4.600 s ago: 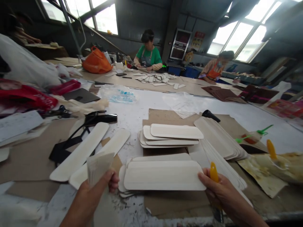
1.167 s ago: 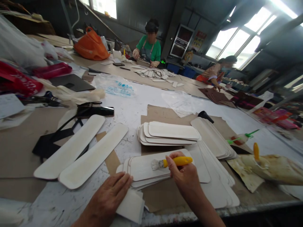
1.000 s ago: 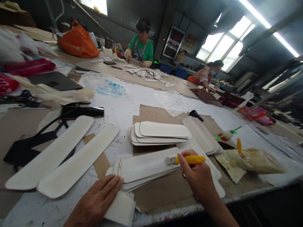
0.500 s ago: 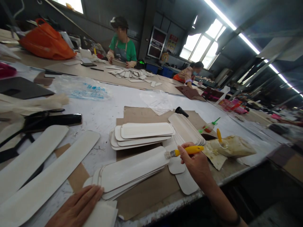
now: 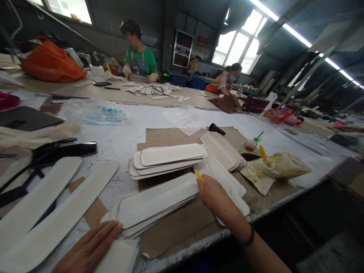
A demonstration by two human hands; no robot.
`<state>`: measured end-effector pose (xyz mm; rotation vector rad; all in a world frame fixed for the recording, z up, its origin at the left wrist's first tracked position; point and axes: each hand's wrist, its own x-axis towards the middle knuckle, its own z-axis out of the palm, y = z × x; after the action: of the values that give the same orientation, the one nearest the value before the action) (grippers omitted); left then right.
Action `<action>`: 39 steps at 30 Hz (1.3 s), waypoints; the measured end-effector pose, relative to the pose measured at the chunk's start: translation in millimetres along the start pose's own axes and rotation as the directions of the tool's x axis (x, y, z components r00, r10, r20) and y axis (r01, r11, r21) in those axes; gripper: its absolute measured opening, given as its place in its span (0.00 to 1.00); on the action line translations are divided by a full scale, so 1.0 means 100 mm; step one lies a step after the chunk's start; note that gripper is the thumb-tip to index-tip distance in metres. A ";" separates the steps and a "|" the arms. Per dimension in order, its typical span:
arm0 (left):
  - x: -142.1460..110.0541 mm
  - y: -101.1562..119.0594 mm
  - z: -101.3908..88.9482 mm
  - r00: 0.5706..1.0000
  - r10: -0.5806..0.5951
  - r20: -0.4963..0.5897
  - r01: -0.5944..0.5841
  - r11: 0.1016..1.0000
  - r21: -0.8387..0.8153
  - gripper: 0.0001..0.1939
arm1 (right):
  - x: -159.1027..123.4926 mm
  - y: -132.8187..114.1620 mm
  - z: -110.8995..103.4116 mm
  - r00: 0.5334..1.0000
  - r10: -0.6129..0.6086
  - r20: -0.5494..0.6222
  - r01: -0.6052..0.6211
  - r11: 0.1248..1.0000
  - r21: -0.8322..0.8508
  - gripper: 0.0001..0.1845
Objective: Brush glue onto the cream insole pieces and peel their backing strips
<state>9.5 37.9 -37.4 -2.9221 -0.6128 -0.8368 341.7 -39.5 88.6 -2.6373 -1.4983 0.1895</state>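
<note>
In the head view, my left hand (image 5: pixel 92 242) lies with fingers stretched flat, fingertips touching the left end of a stack of long white round-cornered panels (image 5: pixel 159 197). My right hand (image 5: pixel 214 195) is closed around a paintbrush (image 5: pixel 198 175) at the right end of that stack. Only a bit of the brush's yellow handle shows; my hand hides its bristles. Behind lies a second stack of white panels (image 5: pixel 173 154). More panels (image 5: pixel 223 149) are fanned out on the right, partly behind my right hand and wrist. Brown card (image 5: pixel 176 235) lies under the stacks.
On the right sit a glue-smeared bag (image 5: pixel 287 168) with a yellow handle sticking out and a small bottle (image 5: pixel 251 144) with a green nozzle. Two long white strips (image 5: pixel 71 204) and black straps (image 5: pixel 65 149) lie left. Two co-workers (image 5: pixel 140 60) work across the table.
My right hand has moved left with the paintbrush, and the brush has turned so its handle now points up and left. My left hand stays at the stack's end. The view has shifted slightly.
</note>
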 end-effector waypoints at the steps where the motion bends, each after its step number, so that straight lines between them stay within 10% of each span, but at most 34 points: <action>1: 0.01 0.02 -0.03 1.000 -0.004 0.013 0.004 1.000 0.017 0.30 | 0.00 -0.01 0.05 1.000 -0.005 0.013 0.005 1.000 0.002 0.11; 23: 0.21 0.27 -0.31 0.993 -0.071 0.097 0.072 0.997 -0.001 0.24 | 0.16 -0.02 0.19 0.999 0.003 0.052 -0.001 0.999 -0.033 0.12; 31: 0.23 0.27 -0.37 0.977 -0.188 0.104 0.202 0.968 -0.151 0.26 | -0.20 0.18 0.22 0.999 -0.021 -0.043 0.019 0.998 -0.055 0.09; 36: 0.42 0.36 -0.57 0.915 -0.400 0.039 0.394 0.873 -0.287 0.18 | -0.39 0.31 0.18 0.995 -0.025 -0.099 0.030 0.998 0.055 0.10; 39: 0.62 0.49 -0.75 0.794 -0.603 0.080 0.584 0.718 -0.380 0.15 | -0.52 0.15 0.00 0.989 -0.072 -0.128 0.114 0.923 0.368 0.15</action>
<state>39.0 4.3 62.0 -3.0338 -1.6215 -1.1973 328.3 -91.8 88.9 -2.2342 -1.3873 0.2832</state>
